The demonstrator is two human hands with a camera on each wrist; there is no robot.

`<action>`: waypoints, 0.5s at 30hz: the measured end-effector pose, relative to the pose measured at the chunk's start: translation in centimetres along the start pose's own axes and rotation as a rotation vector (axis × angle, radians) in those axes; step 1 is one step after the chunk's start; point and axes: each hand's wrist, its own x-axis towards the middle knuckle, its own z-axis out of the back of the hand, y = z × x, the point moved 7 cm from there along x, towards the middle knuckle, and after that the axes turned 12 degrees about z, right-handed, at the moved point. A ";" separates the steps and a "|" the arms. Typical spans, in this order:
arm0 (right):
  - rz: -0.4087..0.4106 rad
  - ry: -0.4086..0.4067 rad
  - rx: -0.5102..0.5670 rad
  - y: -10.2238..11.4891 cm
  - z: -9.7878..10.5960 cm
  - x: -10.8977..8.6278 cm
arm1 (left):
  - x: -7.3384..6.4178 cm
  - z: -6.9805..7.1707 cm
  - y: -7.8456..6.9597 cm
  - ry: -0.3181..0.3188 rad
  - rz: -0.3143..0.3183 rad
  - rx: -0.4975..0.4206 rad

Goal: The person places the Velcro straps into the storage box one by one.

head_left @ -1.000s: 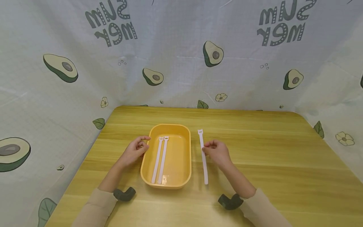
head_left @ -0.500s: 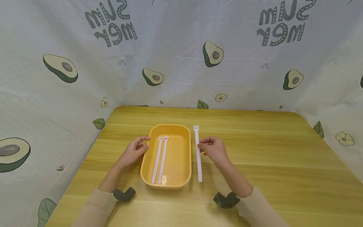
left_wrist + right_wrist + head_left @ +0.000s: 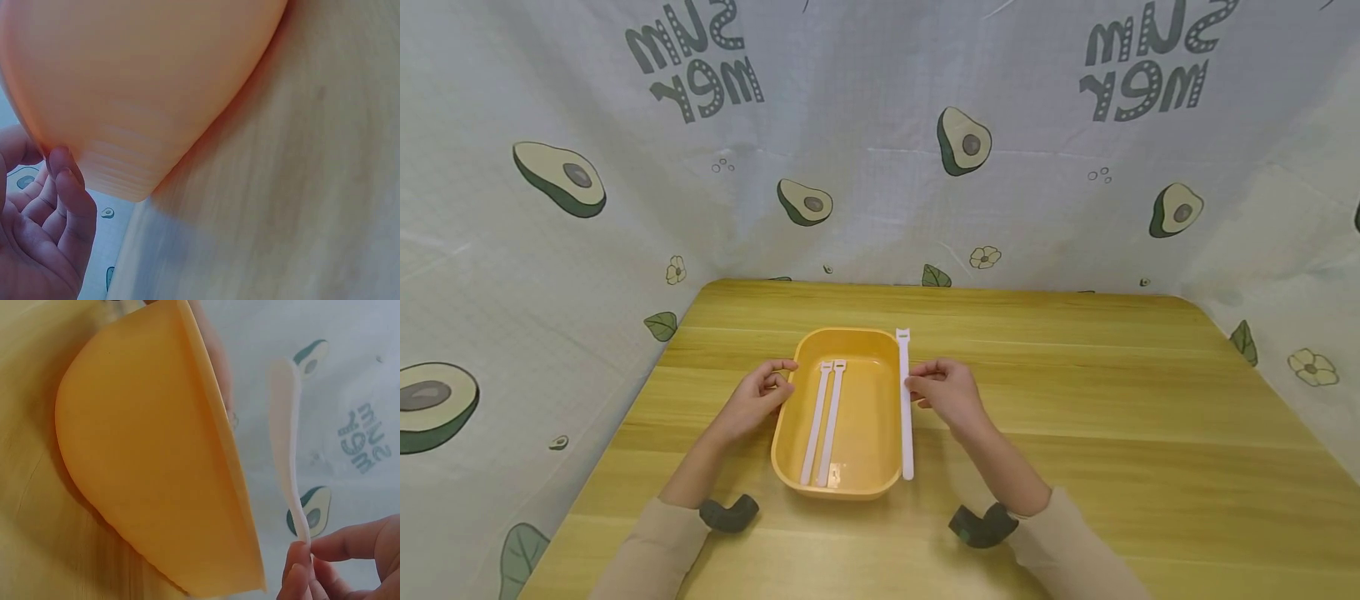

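A yellow plastic tray (image 3: 868,442) with rounded corners stands on the table. Inside, toward its left side, two pale hook-and-loop cable ties (image 3: 832,425) lie side by side. My left hand (image 3: 752,398) pinches the tray's left rim between thumb and fingers, as the left wrist view shows at the tray wall (image 3: 144,94). With thumb and fingertips my right hand (image 3: 951,396) pinches a third cable tie (image 3: 906,433) near its middle. That tie overlaps the right rim in the head view; in the right wrist view it rises, slightly bent, beyond the rim.
The wood-grain table (image 3: 1112,400) extends widely to the right of the tray. A white curtain (image 3: 880,208) printed with avocados hangs behind and at both sides. A dark curved wrist piece (image 3: 983,527) sits at each sleeve cuff.
My right hand has moved left and slightly away from me with its cable tie, from beside the tray to over its right rim. The left hand and tray have stayed put.
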 end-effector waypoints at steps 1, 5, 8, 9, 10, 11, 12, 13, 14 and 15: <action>-0.001 0.002 0.006 0.0 -0.1 0.0 | 0.0 0.0 0.0 0.000 0.001 0.001; 0.000 0.010 0.030 0.0 -0.5 0.1 | 0.0 0.1 0.1 -0.001 0.002 0.002; -0.001 0.017 0.050 0.0 -0.8 0.2 | 0.0 0.1 0.0 -0.002 0.000 0.002; -0.003 0.020 0.056 0.0 -1.0 0.3 | 0.0 0.1 0.0 -0.003 -0.001 0.002; -0.005 0.023 0.062 0.1 -1.1 0.3 | 0.0 0.1 0.0 -0.003 -0.002 0.001; -0.008 0.026 0.068 0.1 -1.3 0.4 | 0.0 0.1 0.0 -0.002 -0.003 0.002; -0.016 0.027 0.074 0.1 -1.4 0.4 | 0.0 0.1 0.0 -0.002 -0.004 0.002; -0.020 0.030 0.080 0.1 -1.6 0.4 | -0.1 0.0 0.0 -0.002 -0.004 0.001; -0.024 0.031 0.085 0.1 -1.8 0.5 | 0.0 0.0 0.0 -0.002 -0.005 0.000; -0.027 0.033 0.090 0.1 -1.9 0.5 | -0.1 0.0 0.0 -0.001 -0.005 -0.002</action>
